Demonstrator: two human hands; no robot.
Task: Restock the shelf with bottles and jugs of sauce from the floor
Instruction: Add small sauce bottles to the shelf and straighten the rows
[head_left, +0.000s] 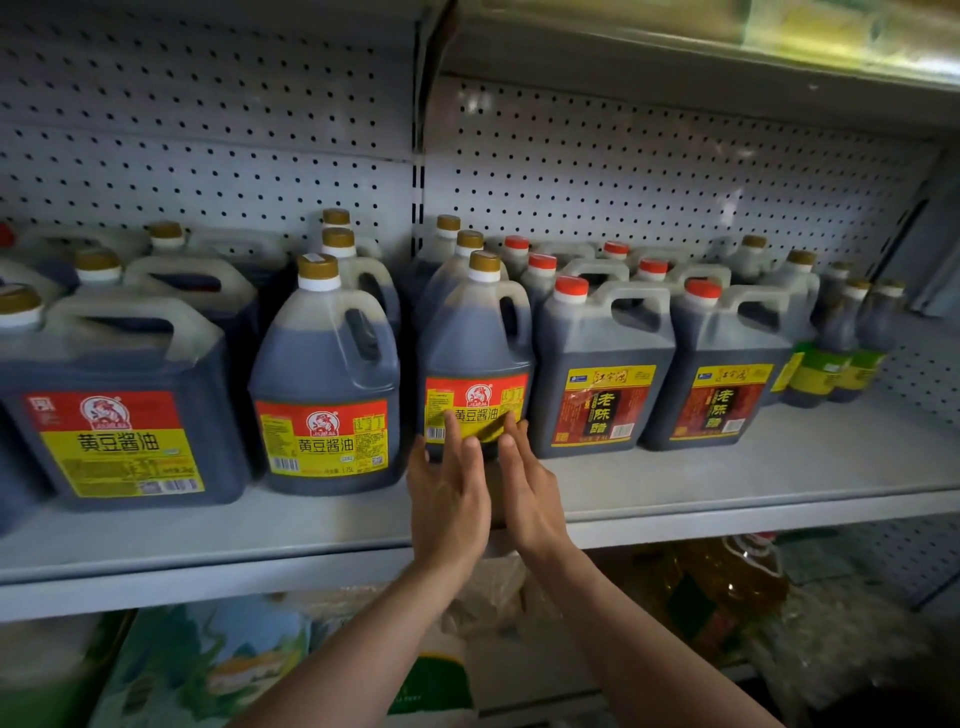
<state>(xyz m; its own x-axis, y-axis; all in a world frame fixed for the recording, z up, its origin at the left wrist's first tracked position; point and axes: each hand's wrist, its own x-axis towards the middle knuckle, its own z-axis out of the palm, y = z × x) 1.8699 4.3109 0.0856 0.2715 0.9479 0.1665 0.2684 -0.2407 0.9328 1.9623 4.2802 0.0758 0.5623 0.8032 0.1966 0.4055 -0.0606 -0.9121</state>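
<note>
A gold-capped jug of dark soy sauce (475, 343) with a red and yellow label stands upright on the grey shelf (727, 478), near its front middle. My left hand (449, 493) and my right hand (524, 478) lie flat against the jug's lower front, fingers spread and touching the label, not wrapped around it. A matching gold-capped jug (327, 374) stands just to its left, and a larger square jug (119, 405) is further left. Two red-capped vinegar jugs (602, 364) (722, 358) stand to the right.
More jugs fill the rows behind, against a perforated back panel (623, 171). Small dark bottles with green labels (841, 348) stand at the far right. An upper shelf (675, 67) hangs overhead. Below the shelf lie bags (208, 665) and a yellow oil jug (727, 587).
</note>
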